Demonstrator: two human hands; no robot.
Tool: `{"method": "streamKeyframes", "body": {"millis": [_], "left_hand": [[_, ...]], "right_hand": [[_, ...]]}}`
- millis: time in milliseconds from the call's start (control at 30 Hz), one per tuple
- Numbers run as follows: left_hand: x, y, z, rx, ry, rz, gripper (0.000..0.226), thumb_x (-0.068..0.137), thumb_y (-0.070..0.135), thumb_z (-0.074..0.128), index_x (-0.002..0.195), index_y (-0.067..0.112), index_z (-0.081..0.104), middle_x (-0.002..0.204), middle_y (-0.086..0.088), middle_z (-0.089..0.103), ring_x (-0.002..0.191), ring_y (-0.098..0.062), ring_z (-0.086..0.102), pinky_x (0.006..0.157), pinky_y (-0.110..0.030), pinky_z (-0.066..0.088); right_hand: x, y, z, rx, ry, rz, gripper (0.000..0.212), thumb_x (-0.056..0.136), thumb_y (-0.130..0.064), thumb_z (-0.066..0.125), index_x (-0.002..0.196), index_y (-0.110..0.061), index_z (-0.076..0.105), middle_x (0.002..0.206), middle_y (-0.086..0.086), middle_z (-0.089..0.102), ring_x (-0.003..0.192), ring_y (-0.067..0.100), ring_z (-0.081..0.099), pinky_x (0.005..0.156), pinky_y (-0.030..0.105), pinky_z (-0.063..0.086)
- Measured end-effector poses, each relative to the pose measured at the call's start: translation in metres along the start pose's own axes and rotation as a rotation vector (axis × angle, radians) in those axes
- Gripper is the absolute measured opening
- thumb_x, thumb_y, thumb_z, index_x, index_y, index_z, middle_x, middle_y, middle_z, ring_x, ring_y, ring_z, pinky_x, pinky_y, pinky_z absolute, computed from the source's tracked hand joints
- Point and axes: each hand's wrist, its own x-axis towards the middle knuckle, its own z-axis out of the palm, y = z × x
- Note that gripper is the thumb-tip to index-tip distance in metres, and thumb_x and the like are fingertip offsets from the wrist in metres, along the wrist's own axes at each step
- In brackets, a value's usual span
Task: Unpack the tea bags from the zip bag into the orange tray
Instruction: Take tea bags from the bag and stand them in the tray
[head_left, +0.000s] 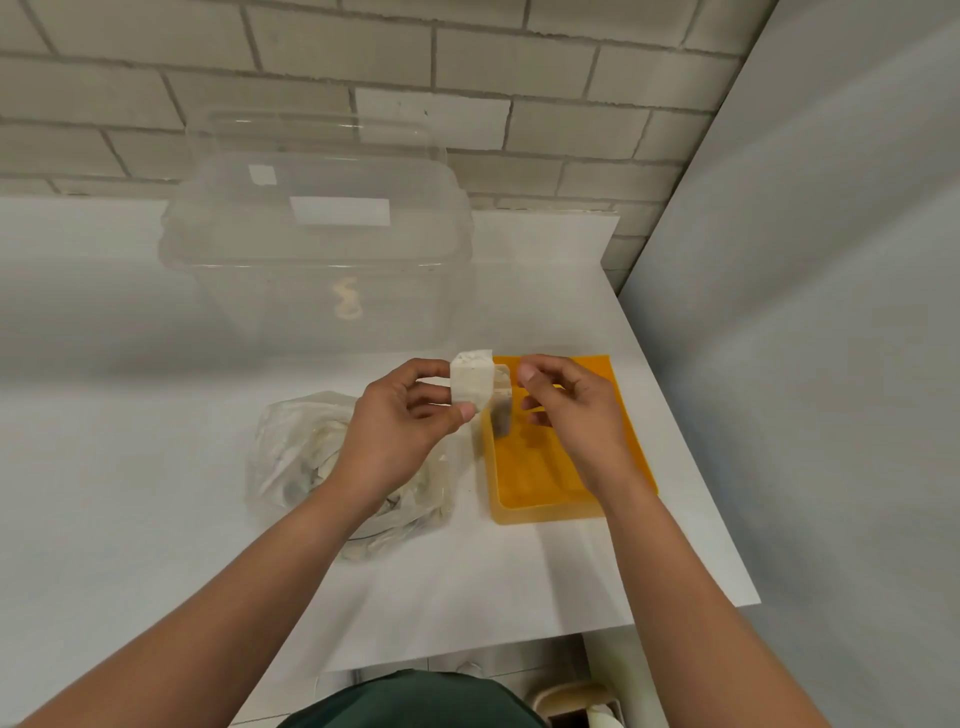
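Note:
My left hand (400, 421) pinches a white tea bag (470, 384) between thumb and fingers, above the left rim of the orange tray (550, 493). A second, darker tea bag (502, 410) hangs just behind the white one, over the tray. My right hand (566, 410) hovers over the tray with thumb and fingers curled toward that second bag's right edge; I cannot tell whether they touch it. The clear zip bag (301, 452), crumpled and holding several tea bags, lies on the table left of the tray, partly under my left wrist.
A large clear plastic container (317, 249) with a lid stands behind the zip bag against the brick wall. The white table (130, 467) ends just right of the tray and close to my body. A grey wall (831, 312) rises on the right.

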Motion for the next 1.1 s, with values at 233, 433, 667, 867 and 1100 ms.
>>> {"method": "streamKeyframes", "body": {"millis": [233,433,667,867,1100], "left_hand": [[0.004,0.0,0.014,0.119,-0.043,0.075,0.039,0.082,0.018,0.087,0.115,0.026,0.069,0.09,0.004,0.081,0.084,-0.01,0.078,0.083,-0.026,0.06],[0.008,-0.003,0.021,0.376,-0.1,0.106,0.048,0.08,0.024,0.088,0.123,0.029,0.066,0.111,0.014,0.073,0.09,0.002,0.072,0.078,-0.009,0.053],[0.009,-0.007,0.032,0.784,-0.362,0.081,0.082,0.078,0.037,0.089,0.149,0.023,0.05,0.143,-0.003,0.057,0.13,-0.021,0.056,0.105,-0.035,0.049],[0.009,-0.007,0.041,0.998,-0.459,0.075,0.087,0.077,0.043,0.088,0.15,0.019,0.046,0.149,-0.006,0.054,0.134,-0.026,0.051,0.105,-0.037,0.045],[0.013,-0.011,0.04,1.075,-0.494,0.08,0.102,0.075,0.051,0.087,0.157,0.019,0.036,0.159,-0.004,0.045,0.143,-0.025,0.043,0.112,-0.04,0.042]], "right_hand": [[-0.018,-0.016,-0.004,-0.011,-0.244,-0.099,0.021,0.091,-0.01,0.076,0.112,-0.015,0.077,0.104,0.002,0.076,0.089,0.033,0.073,0.083,0.038,0.062],[-0.008,0.003,-0.011,-0.112,-0.142,-0.116,0.016,0.09,-0.013,0.077,0.106,-0.015,0.079,0.094,-0.006,0.078,0.084,0.01,0.073,0.082,0.031,0.06],[0.017,0.051,-0.021,-0.311,-0.02,-0.035,0.014,0.086,-0.025,0.08,0.1,-0.027,0.08,0.094,-0.012,0.078,0.09,0.007,0.072,0.09,0.043,0.059],[0.025,0.059,-0.016,-0.495,-0.139,0.04,0.021,0.087,-0.026,0.08,0.108,-0.024,0.08,0.108,-0.005,0.078,0.096,0.008,0.069,0.085,0.02,0.052],[0.029,0.061,-0.004,-0.553,-0.172,0.068,0.026,0.083,-0.029,0.084,0.108,-0.022,0.08,0.106,-0.004,0.078,0.097,0.01,0.071,0.087,0.023,0.053]]}}
